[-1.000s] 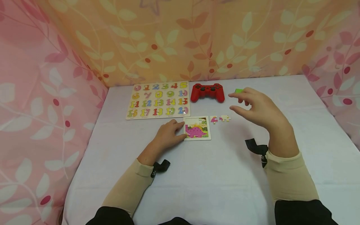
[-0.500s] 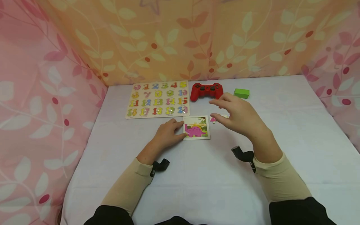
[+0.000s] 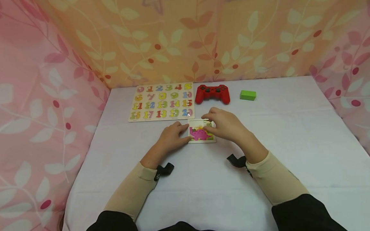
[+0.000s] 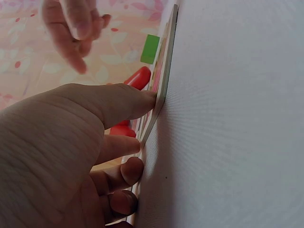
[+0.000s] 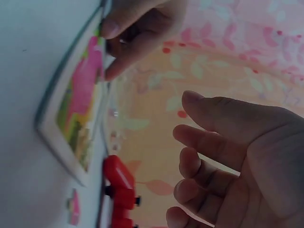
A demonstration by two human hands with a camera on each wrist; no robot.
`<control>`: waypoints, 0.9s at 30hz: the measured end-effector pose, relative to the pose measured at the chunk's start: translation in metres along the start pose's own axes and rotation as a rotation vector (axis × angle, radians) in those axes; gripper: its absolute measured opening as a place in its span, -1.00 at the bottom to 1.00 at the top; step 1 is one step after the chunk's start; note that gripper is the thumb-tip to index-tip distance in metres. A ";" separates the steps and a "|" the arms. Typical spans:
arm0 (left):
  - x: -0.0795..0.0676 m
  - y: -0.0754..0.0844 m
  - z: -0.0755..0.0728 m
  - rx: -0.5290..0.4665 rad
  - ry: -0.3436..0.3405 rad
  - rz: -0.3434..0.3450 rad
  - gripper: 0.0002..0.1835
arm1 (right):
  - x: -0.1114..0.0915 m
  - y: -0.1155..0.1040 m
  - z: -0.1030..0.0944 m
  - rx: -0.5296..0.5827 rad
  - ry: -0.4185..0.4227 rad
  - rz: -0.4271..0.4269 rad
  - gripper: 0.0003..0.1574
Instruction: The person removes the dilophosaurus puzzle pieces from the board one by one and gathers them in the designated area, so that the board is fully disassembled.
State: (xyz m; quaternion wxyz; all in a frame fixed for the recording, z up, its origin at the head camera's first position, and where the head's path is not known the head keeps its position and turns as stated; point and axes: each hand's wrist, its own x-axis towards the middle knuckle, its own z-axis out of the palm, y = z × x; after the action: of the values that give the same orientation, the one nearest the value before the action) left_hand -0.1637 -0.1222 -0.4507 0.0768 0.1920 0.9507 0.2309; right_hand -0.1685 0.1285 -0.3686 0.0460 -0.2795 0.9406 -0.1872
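Note:
A small jigsaw puzzle [image 3: 197, 135] with a purple dinosaur in a white frame lies flat on the white-covered table. At its left edge, my left hand [image 3: 171, 138] rests with thumb and index fingertip touching the frame. The left wrist view shows the thumb [image 4: 135, 102] on the frame's edge. My right hand [image 3: 226, 125] hovers over the puzzle's right side, fingers loosely bent, nothing between them. A loose puzzle piece [image 5: 73, 207] lies beside the frame in the right wrist view; in the head view the right hand hides that spot.
A wooden number board [image 3: 162, 102] lies behind the puzzle to the left. To its right are a red game controller [image 3: 212, 94] and a green block [image 3: 248, 95]. Patterned cloth [image 3: 179, 38] hangs along the back and both sides.
My right hand has swept leftward from near the green block to above the puzzle, uncovering the block and covering the loose pieces. The left hand has stayed at the frame.

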 end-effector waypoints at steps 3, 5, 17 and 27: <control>0.000 0.000 0.000 0.002 0.000 0.004 -0.29 | 0.006 0.006 0.009 0.057 -0.040 0.055 -0.47; 0.000 -0.001 0.000 0.002 0.001 0.006 -0.29 | 0.010 0.010 0.015 0.082 -0.063 0.095 -0.47; -0.001 0.002 -0.001 -0.005 -0.012 -0.005 -0.29 | 0.020 0.038 0.040 0.064 -0.088 0.205 -0.47; -0.001 0.002 -0.002 -0.010 -0.011 -0.010 -0.29 | 0.020 0.044 0.042 0.109 -0.071 0.213 -0.54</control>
State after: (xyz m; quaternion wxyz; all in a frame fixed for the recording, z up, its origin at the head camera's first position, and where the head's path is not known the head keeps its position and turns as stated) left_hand -0.1625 -0.1220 -0.4481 0.0840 0.1880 0.9502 0.2341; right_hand -0.2001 0.1383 -0.4238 0.1139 -0.1817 0.9512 -0.2219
